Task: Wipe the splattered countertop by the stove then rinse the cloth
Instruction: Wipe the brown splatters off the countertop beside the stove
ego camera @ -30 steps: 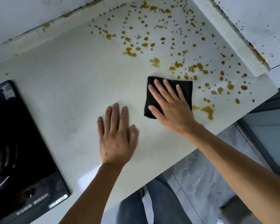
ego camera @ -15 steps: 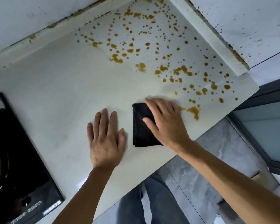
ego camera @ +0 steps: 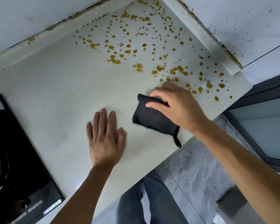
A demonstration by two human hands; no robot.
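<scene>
Cloth (ego camera: 153,120) pinched by right hand (ego camera: 176,107), fingers curled on its top edge; left hand (ego camera: 105,141) flat w/ fingers straight on tabletop (ego camera: 55,88) just beside cloth; splatter (ego camera: 152,50) beyond cloth.

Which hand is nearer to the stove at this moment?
Left. The left hand lies flat on the countertop, a short stretch right of the stove. The right hand grips the black cloth farther right, beside the splatters.
</scene>
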